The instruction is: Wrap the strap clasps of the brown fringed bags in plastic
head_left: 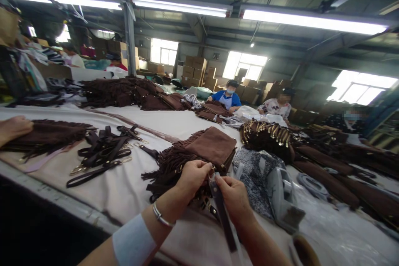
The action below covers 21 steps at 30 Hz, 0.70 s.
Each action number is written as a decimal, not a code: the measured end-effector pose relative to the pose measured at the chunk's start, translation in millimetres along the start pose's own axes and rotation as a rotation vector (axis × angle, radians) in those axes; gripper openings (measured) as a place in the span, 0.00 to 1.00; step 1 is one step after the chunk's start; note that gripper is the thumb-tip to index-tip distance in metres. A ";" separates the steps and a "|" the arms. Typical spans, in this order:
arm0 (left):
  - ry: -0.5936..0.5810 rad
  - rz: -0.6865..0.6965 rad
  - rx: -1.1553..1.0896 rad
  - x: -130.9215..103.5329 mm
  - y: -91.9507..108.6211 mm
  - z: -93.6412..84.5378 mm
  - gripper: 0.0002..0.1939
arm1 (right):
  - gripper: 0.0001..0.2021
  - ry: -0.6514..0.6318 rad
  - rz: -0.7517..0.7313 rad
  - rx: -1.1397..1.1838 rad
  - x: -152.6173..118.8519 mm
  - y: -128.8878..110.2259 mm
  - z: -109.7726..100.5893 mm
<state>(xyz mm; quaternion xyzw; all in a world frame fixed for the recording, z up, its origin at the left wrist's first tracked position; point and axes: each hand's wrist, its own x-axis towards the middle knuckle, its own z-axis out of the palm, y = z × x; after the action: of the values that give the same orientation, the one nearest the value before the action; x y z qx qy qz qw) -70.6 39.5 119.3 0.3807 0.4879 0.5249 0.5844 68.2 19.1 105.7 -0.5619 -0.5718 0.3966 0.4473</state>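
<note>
My left hand (pixel 193 179) is closed in a pinch at the gold metal clasp end of a dark brown strap (pixel 222 212). On the strap just below the clasp, my right hand (pixel 233 197) grips it together with a strip of clear plastic (pixel 237 243) that hangs down along it. Right behind my hands lies a stack of brown fringed pouches (pixel 212 145). Under my wrists, more straps with gold clasps (pixel 207 205) lie on the pale table cover (pixel 124 195).
Left of me are a pile of dark straps (pixel 104 149) and another person's hand (pixel 15 129) on fringed pouches. A grey tape dispenser (pixel 282 195) and clear plastic bags (pixel 336 228) lie to the right. Co-workers (pixel 229 96) sit across the table.
</note>
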 end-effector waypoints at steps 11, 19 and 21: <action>-0.116 0.089 0.166 -16.9 8.2 -16.1 0.11 | 0.19 -0.042 0.180 0.646 6.9 -4.5 25.6; -0.162 0.625 0.568 -18.4 17.2 -31.4 0.07 | 0.20 -0.024 0.124 0.536 5.6 -2.5 22.5; -0.129 0.681 0.547 -16.8 18.8 -29.7 0.06 | 0.21 -0.041 0.105 0.491 5.2 -3.0 21.2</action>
<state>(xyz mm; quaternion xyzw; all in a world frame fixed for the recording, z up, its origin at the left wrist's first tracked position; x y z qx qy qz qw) -103.5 23.9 133.2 0.6923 0.4185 0.5141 0.2851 47.3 25.1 102.9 -0.4573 -0.4374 0.5573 0.5376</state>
